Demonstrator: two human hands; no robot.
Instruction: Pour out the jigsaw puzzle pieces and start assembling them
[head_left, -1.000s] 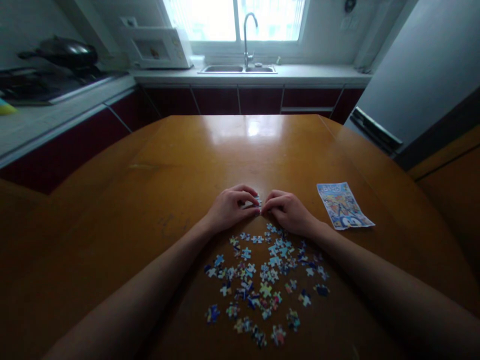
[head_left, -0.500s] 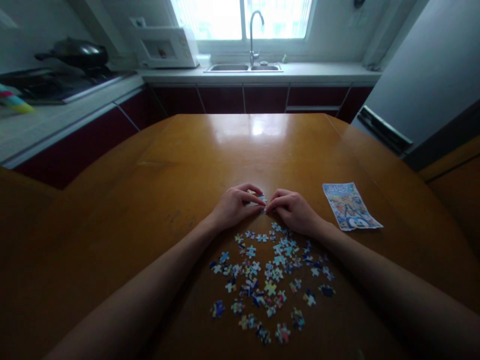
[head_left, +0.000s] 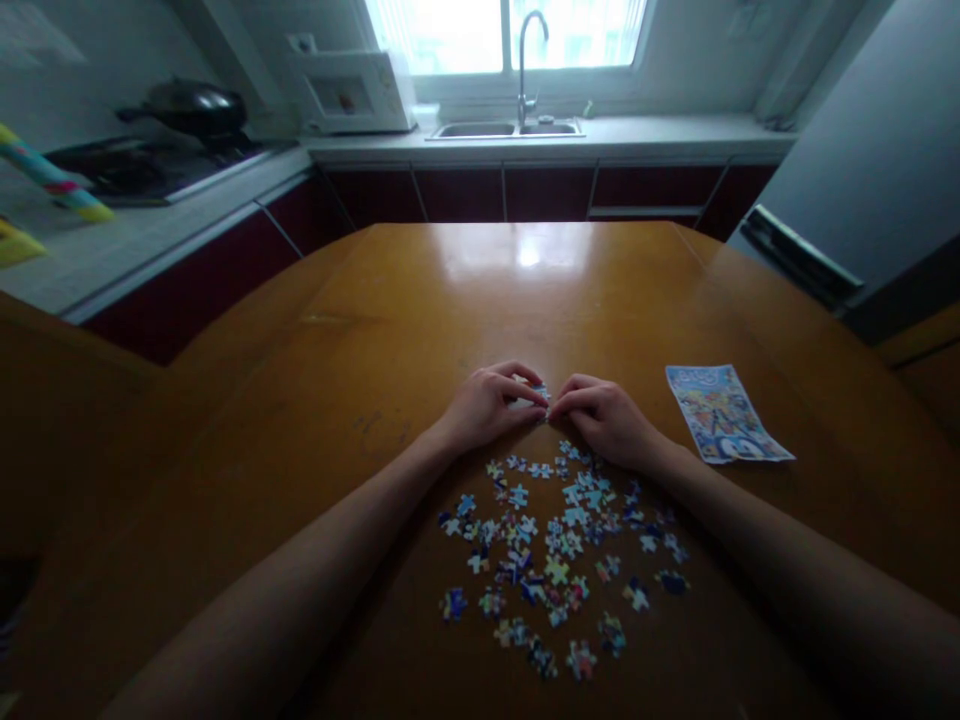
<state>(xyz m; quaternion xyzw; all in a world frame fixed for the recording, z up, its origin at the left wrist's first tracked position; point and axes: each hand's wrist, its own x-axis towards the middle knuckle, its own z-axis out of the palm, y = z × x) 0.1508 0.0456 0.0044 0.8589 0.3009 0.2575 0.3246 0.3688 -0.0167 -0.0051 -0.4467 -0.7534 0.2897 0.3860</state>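
Note:
My left hand [head_left: 491,408] and my right hand [head_left: 607,420] meet fingertip to fingertip on the wooden table [head_left: 420,330]. Both pinch small jigsaw pieces [head_left: 538,394] held between them, mostly hidden by the fingers. Just in front of my wrists lie several loose jigsaw pieces [head_left: 559,555], scattered in a rough patch between my forearms. To the right of my right hand a printed picture sheet [head_left: 724,412] lies flat on the table.
Beyond the table runs a counter with a sink and tap [head_left: 521,110] under a bright window, and a white microwave [head_left: 352,92]. A black pan [head_left: 191,105] sits on the hob at left. A grey fridge [head_left: 847,170] stands at right.
My hands stay pinched together on the pieces. The view has swung a little to the left, so everything sits slightly further right in the frame.

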